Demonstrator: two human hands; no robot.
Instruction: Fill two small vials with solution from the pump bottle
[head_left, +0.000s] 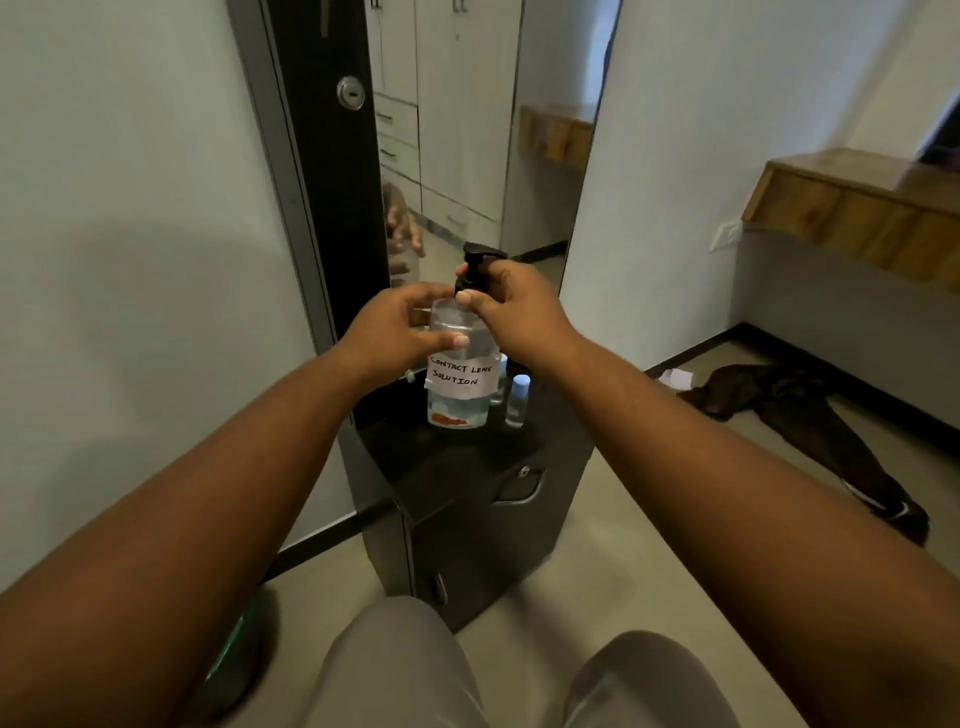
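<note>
A clear pump bottle (457, 395) with a black pump head and a white label reading "CONTACT LENS SOLUTION" stands on a small black cabinet (467, 467). My left hand (400, 327) wraps the bottle's upper body, thumb across the front. My right hand (509, 306) grips the black pump neck at the top. Right of the bottle stands one small clear vial (517, 397) with a pale cap. A second vial (500, 387) shows partly behind the bottle's edge.
A tall mirror (467, 130) rises behind the cabinet and reflects white cupboards. Dark clothing (810, 415) lies on the floor to the right. A wooden shelf (857, 208) juts from the right wall. My knees are at the bottom.
</note>
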